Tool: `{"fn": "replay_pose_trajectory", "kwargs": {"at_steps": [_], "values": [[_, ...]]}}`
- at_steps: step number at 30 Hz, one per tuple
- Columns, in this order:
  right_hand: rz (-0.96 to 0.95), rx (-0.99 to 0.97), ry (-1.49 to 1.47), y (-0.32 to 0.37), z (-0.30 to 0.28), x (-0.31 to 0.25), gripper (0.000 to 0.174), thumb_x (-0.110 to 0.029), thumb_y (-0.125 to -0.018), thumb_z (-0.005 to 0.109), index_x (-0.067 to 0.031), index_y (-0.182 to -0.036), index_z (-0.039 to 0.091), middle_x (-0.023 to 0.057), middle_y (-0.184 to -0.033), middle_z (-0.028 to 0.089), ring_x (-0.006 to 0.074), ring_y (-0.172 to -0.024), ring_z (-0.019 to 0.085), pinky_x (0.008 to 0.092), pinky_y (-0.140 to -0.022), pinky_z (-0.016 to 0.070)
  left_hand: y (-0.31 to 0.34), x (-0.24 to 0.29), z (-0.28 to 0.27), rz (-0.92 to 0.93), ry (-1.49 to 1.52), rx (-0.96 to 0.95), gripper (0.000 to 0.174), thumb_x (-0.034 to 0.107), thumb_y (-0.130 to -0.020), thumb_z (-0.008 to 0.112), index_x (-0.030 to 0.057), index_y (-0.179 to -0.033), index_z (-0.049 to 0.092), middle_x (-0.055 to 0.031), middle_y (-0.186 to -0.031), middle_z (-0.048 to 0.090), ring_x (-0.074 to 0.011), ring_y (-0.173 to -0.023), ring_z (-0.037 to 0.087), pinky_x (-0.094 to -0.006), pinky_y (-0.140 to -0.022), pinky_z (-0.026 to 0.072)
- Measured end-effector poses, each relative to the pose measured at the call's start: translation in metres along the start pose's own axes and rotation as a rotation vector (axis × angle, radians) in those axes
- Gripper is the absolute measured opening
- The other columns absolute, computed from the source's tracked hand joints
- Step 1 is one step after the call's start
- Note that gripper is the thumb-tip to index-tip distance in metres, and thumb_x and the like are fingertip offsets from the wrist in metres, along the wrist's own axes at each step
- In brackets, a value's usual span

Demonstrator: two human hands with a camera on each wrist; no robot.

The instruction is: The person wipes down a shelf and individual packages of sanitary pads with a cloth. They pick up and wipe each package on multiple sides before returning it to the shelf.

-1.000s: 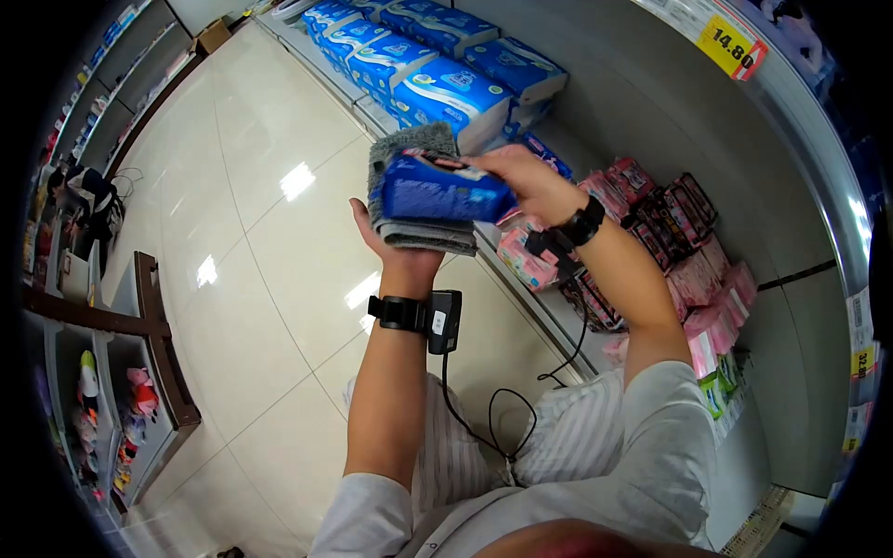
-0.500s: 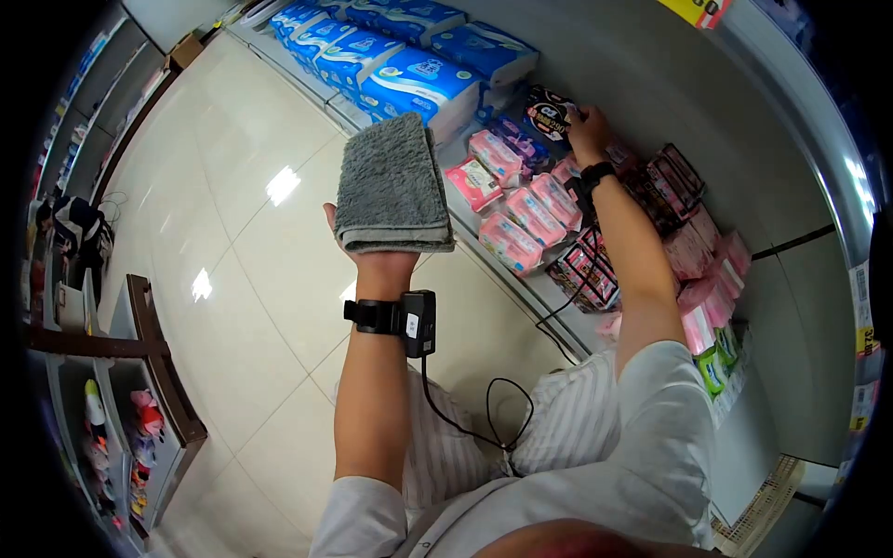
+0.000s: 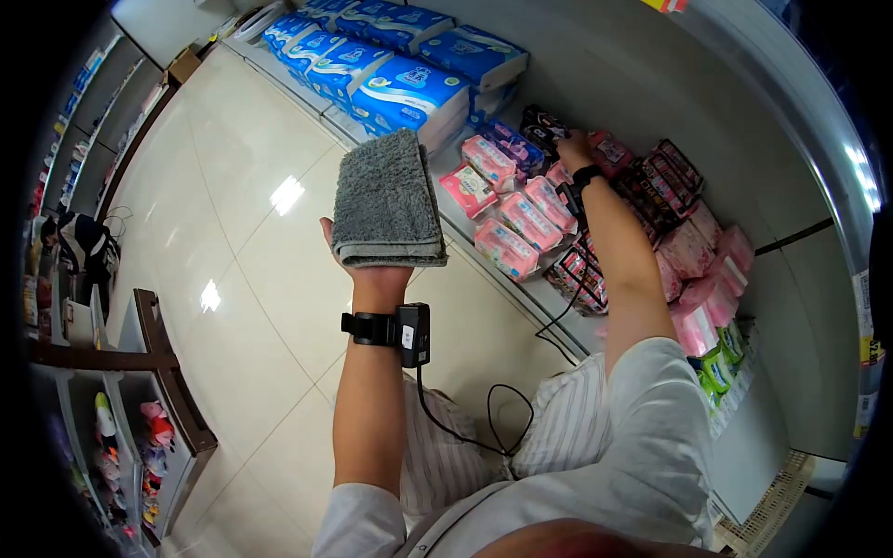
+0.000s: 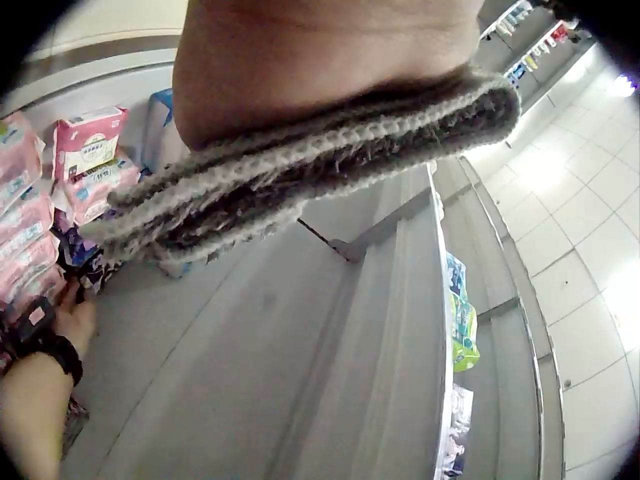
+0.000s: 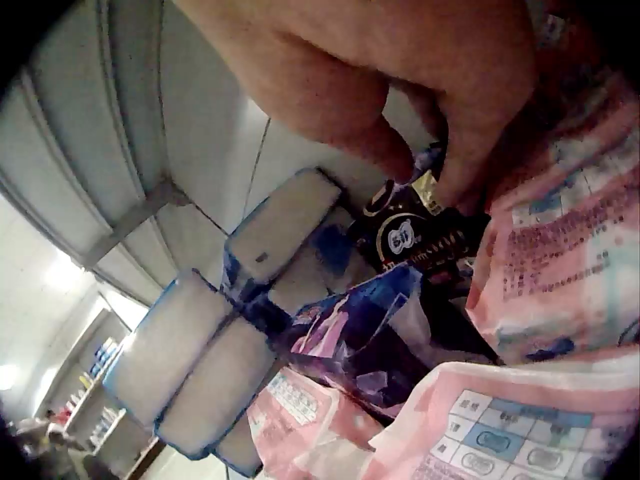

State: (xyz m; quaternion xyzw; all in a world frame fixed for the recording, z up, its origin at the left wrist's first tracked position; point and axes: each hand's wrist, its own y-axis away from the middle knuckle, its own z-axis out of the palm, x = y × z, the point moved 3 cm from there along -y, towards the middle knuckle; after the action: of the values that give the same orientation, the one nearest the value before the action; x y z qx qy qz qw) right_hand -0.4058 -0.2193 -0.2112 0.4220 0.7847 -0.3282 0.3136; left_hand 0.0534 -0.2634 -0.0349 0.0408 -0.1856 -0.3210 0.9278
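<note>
A folded grey towel lies flat across my left hand, which is palm up with its thumb out at the side; the other fingers are hidden beneath. In the left wrist view the towel's folded edge runs below the hand. My right hand reaches over the shelf and pinches the top of a black package. The right wrist view shows thumb and finger of this hand at the black package, beside a purple-blue package.
Pink packages fill the near part of the low shelf, with large blue-wrapped packs to their left and dark packages to the right. A cable hangs over my lap. Shelves of toys stand at the lower left.
My right hand has moved from above the towel, where it held a blue package, to the shelf; since half a second ago the black package is lower. The towel has stayed on my left hand.
</note>
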Motion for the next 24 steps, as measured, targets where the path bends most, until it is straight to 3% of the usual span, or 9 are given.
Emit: {"fn": "replay_pose_trajectory", "kwargs": {"at_steps": [4,6,7,9,12,16,18,22,24], "values": [[0.040,-0.023,0.204,0.041,-0.042,-0.082,0.044,-0.021,-0.076,0.072,0.0057,-0.110,0.062,0.0286,-0.106,0.065,0.0411,-0.101,0.062,0.0455,-0.090,0.0486,-0.002,-0.002,0.001,0.010,-0.034,-0.009,0.081,0.071,-0.093,0.021,0.0140,-0.148,0.038,-0.0146,-0.150,0.041,-0.0385,-0.134,0.043,-0.0554,-0.110,0.0341],[-0.276,0.038,0.486,0.052,-0.036,-0.105,0.047,-0.025,-0.077,0.072,0.0017,-0.115,0.061,0.0243,-0.113,0.063,0.0393,-0.106,0.060,0.0459,-0.096,0.0458,-0.002,-0.004,0.002,0.009,-0.037,0.006,0.082,0.071,-0.093,0.019,0.0143,-0.149,0.038,-0.0145,-0.150,0.041,-0.0387,-0.134,0.042,-0.0555,-0.110,0.0341],[-0.274,0.039,0.489,0.059,-0.031,-0.110,0.047,-0.025,-0.077,0.072,0.0017,-0.115,0.061,0.0243,-0.113,0.063,0.0393,-0.106,0.060,0.0459,-0.096,0.0458,-0.003,-0.005,0.002,-0.001,-0.034,0.001,0.082,0.071,-0.093,0.019,0.0143,-0.149,0.038,-0.0147,-0.150,0.041,-0.0389,-0.134,0.042,-0.0557,-0.110,0.0342],[-0.571,-0.119,0.271,0.079,-0.014,-0.127,0.051,-0.027,-0.079,0.070,-0.0084,-0.125,0.060,0.0184,-0.122,0.059,0.0364,-0.112,0.055,0.0464,-0.095,0.0462,-0.004,-0.006,0.003,-0.010,-0.032,-0.005,0.082,0.071,-0.093,0.019,0.0142,-0.149,0.038,-0.0149,-0.150,0.041,-0.0390,-0.134,0.042,-0.0558,-0.110,0.0343],[-0.737,-0.288,0.362,0.105,0.008,-0.142,0.057,-0.029,-0.082,0.070,-0.0158,-0.134,0.054,0.0148,-0.138,0.050,0.0362,-0.129,0.042,0.0488,-0.103,0.0401,-0.005,-0.007,0.001,-0.011,-0.011,-0.016,0.082,0.071,-0.093,0.019,0.0141,-0.149,0.038,-0.0152,-0.150,0.041,-0.0393,-0.134,0.042,-0.0561,-0.109,0.0347],[-0.764,-0.387,0.488,0.127,0.018,-0.146,0.064,-0.030,-0.083,0.070,-0.0200,-0.142,0.047,0.0149,-0.148,0.041,0.0375,-0.140,0.031,0.0587,-0.108,0.0324,-0.004,-0.008,0.003,-0.021,0.009,-0.048,0.082,0.071,-0.093,0.020,0.0141,-0.148,0.038,-0.0154,-0.150,0.041,-0.0392,-0.134,0.042,-0.0562,-0.109,0.0347],[-0.638,-0.506,0.681,0.129,0.026,-0.138,0.066,-0.028,-0.084,0.069,-0.0208,-0.144,0.044,0.0124,-0.154,0.034,0.0369,-0.146,0.021,0.0676,-0.108,0.0266,-0.005,-0.007,0.001,-0.020,0.014,-0.046,0.082,0.071,-0.093,0.020,0.0141,-0.148,0.038,-0.0155,-0.150,0.041,-0.0393,-0.134,0.041,-0.0562,-0.109,0.0346],[-0.616,-0.502,0.728,0.126,0.026,-0.134,0.067,-0.026,-0.083,0.069,-0.0206,-0.145,0.043,0.0089,-0.157,0.030,0.0371,-0.146,0.021,0.0707,-0.107,0.0252,-0.007,-0.005,-0.003,-0.021,0.020,-0.067,0.081,0.071,-0.093,0.020,0.0141,-0.148,0.038,-0.0156,-0.150,0.041,-0.0394,-0.134,0.041,-0.0560,-0.110,0.0343],[-0.599,-0.512,0.765,0.124,0.029,-0.132,0.058,-0.022,-0.088,0.062,-0.0202,-0.144,0.044,0.0067,-0.158,0.029,0.0373,-0.145,0.024,0.0697,-0.107,0.0263,-0.005,-0.006,0.001,-0.027,0.023,-0.062,0.081,0.071,-0.093,0.020,0.0141,-0.148,0.038,-0.0155,-0.150,0.041,-0.0394,-0.134,0.041,-0.0558,-0.110,0.0340]]}}
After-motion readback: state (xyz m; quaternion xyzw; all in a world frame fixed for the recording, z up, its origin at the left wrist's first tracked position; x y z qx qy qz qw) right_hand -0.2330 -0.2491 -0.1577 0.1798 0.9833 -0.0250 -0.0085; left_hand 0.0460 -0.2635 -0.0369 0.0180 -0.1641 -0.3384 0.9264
